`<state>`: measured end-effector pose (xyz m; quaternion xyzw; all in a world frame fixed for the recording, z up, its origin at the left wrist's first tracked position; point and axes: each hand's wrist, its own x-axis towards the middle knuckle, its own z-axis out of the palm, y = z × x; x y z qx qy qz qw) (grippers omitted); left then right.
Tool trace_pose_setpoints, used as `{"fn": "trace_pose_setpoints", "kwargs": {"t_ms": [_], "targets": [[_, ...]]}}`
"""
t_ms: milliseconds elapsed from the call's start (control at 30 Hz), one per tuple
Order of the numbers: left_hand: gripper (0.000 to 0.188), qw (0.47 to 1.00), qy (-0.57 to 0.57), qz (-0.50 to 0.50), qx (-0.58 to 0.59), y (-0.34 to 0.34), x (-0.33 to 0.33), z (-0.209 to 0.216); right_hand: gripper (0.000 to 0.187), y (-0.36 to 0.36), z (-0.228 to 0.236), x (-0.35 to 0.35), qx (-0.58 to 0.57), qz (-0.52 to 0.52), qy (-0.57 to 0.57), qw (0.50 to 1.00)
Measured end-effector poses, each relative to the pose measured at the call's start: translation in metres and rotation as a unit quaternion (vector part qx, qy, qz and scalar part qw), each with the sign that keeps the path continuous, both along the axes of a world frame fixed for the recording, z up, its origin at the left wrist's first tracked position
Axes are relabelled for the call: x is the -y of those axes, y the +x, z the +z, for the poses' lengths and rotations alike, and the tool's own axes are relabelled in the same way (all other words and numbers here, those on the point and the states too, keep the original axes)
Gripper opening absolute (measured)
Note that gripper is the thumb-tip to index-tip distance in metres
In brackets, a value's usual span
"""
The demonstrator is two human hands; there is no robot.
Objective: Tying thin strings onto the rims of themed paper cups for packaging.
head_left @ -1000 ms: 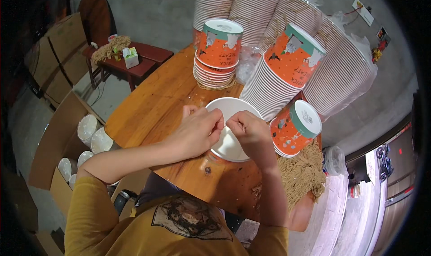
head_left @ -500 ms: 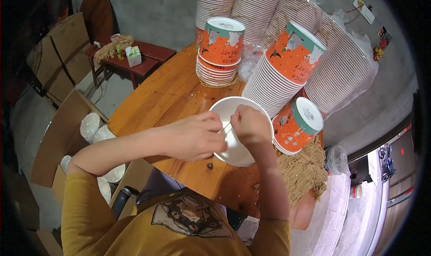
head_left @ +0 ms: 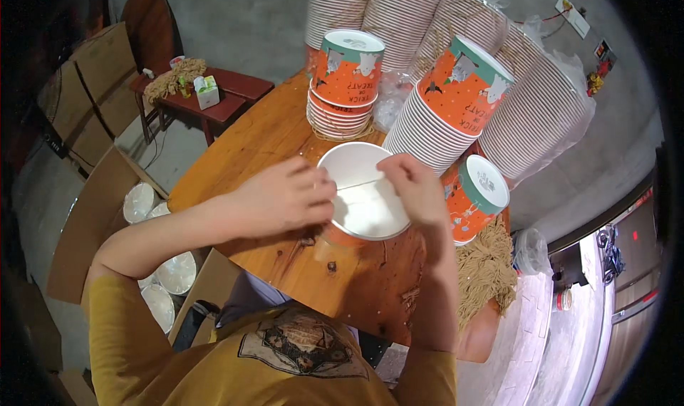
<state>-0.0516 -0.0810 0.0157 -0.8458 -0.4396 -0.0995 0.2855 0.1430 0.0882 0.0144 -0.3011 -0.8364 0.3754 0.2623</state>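
A paper tub (head_left: 368,217), white inside with an orange outer wall, sits mouth up on the wooden table in front of me. Across its mouth runs a thin tan cord (head_left: 358,184), stretched between my two hands. My left hand (head_left: 285,196) is at the tub's left rim, fingers curled in on the cord. At the right rim my right hand (head_left: 417,192) pinches the cord's other side. Whether the cord is fixed to the tub's wall is hidden by my fingers. Beside my right hand stands an upside-down orange tub (head_left: 476,196) with a green band.
Upside-down tub stacks stand behind, a short one (head_left: 349,71) and a taller one (head_left: 456,100). Tall wrapped stacks (head_left: 534,92) line the wall. A bundle of tan cords (head_left: 488,274) hangs over the table's right edge. A carton (head_left: 92,228) with tubs is on the left.
My hands have moved apart from above the tub's middle toward its two rims, and the cord now shows taut between them. The tub sits slightly farther left and tilts differently.
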Motion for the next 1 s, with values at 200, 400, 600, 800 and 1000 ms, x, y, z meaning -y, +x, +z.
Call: {"fn": "trace_pose_setpoints", "kwargs": {"t_ms": [200, 400, 600, 800, 1000], "targets": [[0.014, 0.947, -0.134, 0.076, 0.282, -0.055, -0.025, -0.017, 0.020, 0.041, 0.004, 0.003, -0.259, 0.021, -0.338, 0.904], [0.009, 0.913, -0.140, 0.126, 0.363, -0.074, -0.040, -0.019, 0.015, 0.044, -0.009, 0.031, -0.392, -0.031, -0.449, 0.802], [0.038, 0.837, -0.055, -0.027, 0.543, 0.046, 0.000, -0.012, 0.018, 0.030, -0.022, 0.061, -0.445, 0.049, -0.526, 0.723], [0.048, 0.580, -0.309, 0.008, 0.753, 0.111, 0.030, -0.042, 0.026, 0.019, -0.007, 0.095, -0.463, 0.061, -0.507, 0.725], [0.028, 0.533, -0.322, 0.021, 0.782, 0.101, 0.050, -0.070, 0.026, 0.039, -0.032, 0.082, -0.524, -0.041, -0.431, 0.734]]}}
